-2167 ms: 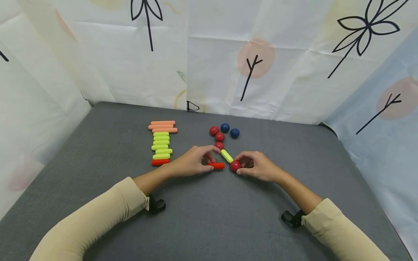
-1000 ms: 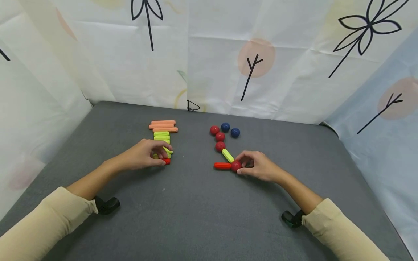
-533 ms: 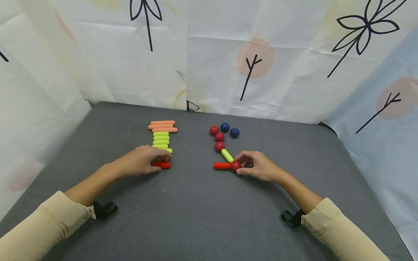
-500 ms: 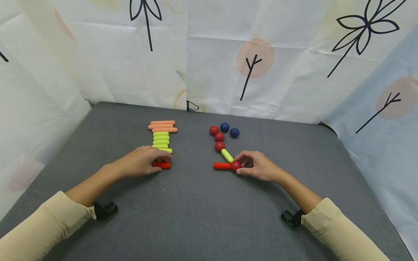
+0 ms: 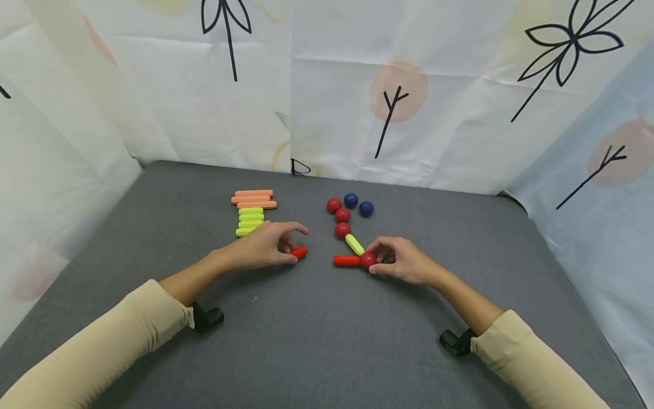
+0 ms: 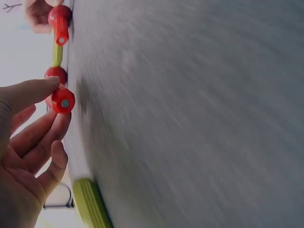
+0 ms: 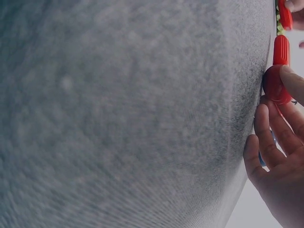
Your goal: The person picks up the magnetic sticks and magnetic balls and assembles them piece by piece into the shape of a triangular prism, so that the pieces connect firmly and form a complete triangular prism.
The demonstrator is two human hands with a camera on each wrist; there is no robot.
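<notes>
Left hand (image 5: 261, 245) pinching a red rod (image 5: 299, 252) between thumb and fingers, right hand (image 5: 403, 261) clamped on a red ball (image 5: 368, 261), second red rod (image 5: 346, 261) touching that ball just left of the right fingertips, lime rod (image 5: 355, 244) slanting beyond them, orange rods (image 5: 254, 197) beyond the left fingers

- Open: I find bare table (image 5: 327, 341) from between the left sleeve (image 5: 107, 346) and right sleeve (image 5: 536, 363) up to the red stick (image 5: 347, 261).
- Open: narrow gap between that and the stick (image 5: 299, 252) in the left hand (image 5: 260, 245).
- Obstructed: right hand (image 5: 406, 263) occupies the red ball's (image 5: 368, 261) right side.
- Obstructed: yellow stick (image 5: 355, 245) and red balls (image 5: 343, 215) bar the far side, blue balls (image 5: 366, 209) beyond.
</notes>
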